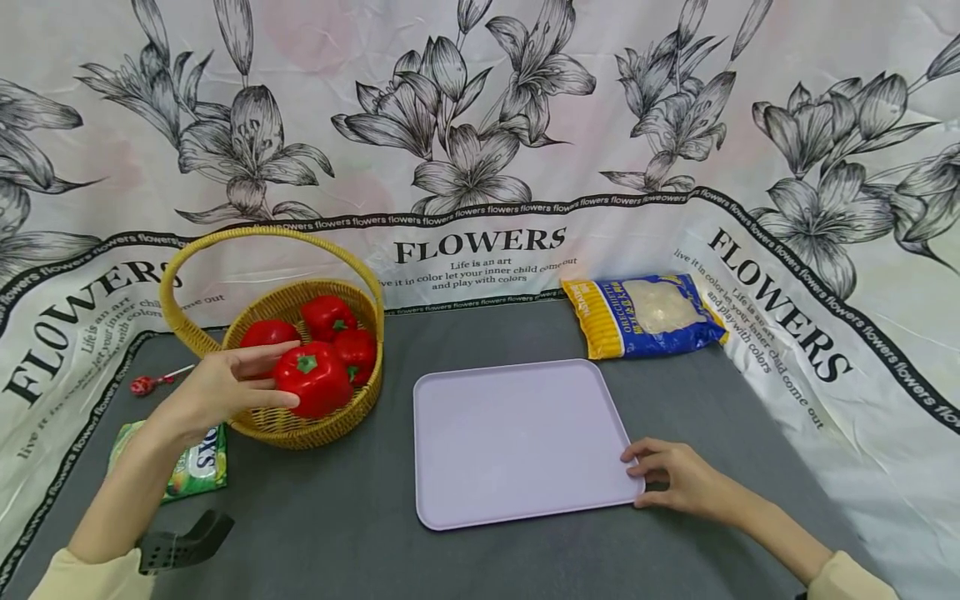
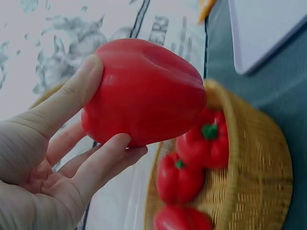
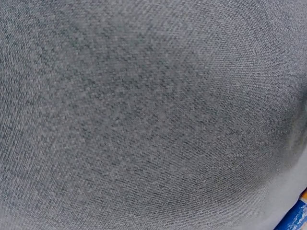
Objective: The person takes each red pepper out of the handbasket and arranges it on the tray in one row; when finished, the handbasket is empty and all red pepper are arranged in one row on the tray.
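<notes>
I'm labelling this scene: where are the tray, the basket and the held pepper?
Tray (image 1: 517,450): head view, bare flat middle.
Basket (image 2: 264,158): left wrist view, woven outer wall.
Held pepper (image 2: 144,93): left wrist view, smooth side.

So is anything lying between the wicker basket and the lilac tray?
No, nothing: in the head view, only bare grey cloth lies between the wicker basket and the lilac tray.

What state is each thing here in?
Red bell pepper: held in left hand
Yellow wicker basket: upright, handle raised, holding three red bell peppers
Lavender rectangular tray: lying flat, right hand touching its edge
Blue-and-yellow plastic pasta bag: lying flat
Green plastic packet: lying flat, partly hidden
Red round lollipop: lying down
</notes>
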{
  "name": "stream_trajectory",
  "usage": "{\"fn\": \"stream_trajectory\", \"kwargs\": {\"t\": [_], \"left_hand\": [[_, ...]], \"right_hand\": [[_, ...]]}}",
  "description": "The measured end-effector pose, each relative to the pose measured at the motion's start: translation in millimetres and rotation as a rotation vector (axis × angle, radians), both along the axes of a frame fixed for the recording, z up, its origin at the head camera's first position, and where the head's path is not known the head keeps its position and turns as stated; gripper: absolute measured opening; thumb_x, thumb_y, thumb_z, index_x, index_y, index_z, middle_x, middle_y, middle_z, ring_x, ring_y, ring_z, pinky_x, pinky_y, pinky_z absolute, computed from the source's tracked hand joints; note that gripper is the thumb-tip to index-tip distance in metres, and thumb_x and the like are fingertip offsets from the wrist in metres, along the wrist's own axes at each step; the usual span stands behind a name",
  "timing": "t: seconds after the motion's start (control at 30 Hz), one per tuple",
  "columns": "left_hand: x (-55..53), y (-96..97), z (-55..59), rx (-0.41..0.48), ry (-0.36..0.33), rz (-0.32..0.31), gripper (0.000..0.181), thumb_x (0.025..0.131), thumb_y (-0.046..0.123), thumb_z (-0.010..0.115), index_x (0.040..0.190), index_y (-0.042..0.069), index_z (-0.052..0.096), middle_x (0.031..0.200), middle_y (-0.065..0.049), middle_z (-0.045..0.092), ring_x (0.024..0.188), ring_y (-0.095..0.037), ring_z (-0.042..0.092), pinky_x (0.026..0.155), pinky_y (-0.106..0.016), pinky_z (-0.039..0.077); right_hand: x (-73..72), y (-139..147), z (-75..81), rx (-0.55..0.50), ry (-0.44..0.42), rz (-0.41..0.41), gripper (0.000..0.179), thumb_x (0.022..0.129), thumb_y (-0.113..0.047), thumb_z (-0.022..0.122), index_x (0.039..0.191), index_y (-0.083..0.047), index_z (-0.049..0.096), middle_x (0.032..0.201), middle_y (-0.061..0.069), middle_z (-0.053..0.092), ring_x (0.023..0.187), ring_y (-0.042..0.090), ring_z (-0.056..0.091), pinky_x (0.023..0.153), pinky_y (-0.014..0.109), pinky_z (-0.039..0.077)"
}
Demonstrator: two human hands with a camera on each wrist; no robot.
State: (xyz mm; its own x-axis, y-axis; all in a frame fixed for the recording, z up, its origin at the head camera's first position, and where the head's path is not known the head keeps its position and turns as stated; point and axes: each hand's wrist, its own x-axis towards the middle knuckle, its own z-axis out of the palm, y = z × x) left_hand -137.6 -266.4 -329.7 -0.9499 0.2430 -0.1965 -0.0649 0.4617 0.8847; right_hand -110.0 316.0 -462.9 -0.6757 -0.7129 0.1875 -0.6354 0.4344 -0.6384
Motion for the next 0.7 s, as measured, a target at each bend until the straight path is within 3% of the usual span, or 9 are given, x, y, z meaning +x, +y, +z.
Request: {"fn": "stream_trajectory", "kwargs": {"t": [0.17,0.4,0.53,0.7], "left_hand": [[-1.9,24.4,5.9,0.032,0.041,-0.047,0.069,0.083,0.015,0.076,0.141,-0.002,0.044,0.139,-0.031,0.041,0.115,-0.045,0.055,0.081,-0.035,0.056],[-17.7,54.0,2.9,0.009,0.069,-0.121,0.069,0.08,0.015,0.078,0.14,0.001,0.047,0.139,-0.029,0.044,0.12,-0.048,0.051,0.086,-0.042,0.053],[-29.4,69.1,-5.0,0.029,0.067,-0.152,0.068,0.078,0.01,0.08,0.139,0.002,0.05,0.138,-0.026,0.046,0.12,-0.045,0.051,0.087,-0.04,0.053],[-44.0,93.6,-21.5,0.028,0.103,-0.24,0.064,0.077,0.007,0.08,0.135,0.0,0.053,0.133,-0.025,0.052,0.115,-0.04,0.056,0.086,-0.039,0.054]], "right_hand": [[-0.2,0,0.0,-0.007,-0.004,-0.006,0.021,0.074,-0.009,0.082,0.09,-0.002,0.072,0.104,0.014,0.061,0.088,0.018,0.063,0.07,0.024,0.057],[-0.5,1,-2.3,-0.014,-0.002,-0.009,0.021,0.074,-0.01,0.082,0.09,-0.002,0.072,0.104,0.014,0.061,0.087,0.017,0.063,0.07,0.023,0.057],[0.0,0,-2.9,-0.027,0.004,0.001,0.021,0.074,-0.01,0.083,0.089,-0.002,0.071,0.103,0.014,0.061,0.087,0.018,0.063,0.069,0.024,0.057],[0.4,1,-3.4,-0.034,0.011,-0.001,0.021,0.073,-0.009,0.083,0.089,-0.002,0.071,0.103,0.014,0.061,0.087,0.018,0.063,0.069,0.024,0.057]]}}
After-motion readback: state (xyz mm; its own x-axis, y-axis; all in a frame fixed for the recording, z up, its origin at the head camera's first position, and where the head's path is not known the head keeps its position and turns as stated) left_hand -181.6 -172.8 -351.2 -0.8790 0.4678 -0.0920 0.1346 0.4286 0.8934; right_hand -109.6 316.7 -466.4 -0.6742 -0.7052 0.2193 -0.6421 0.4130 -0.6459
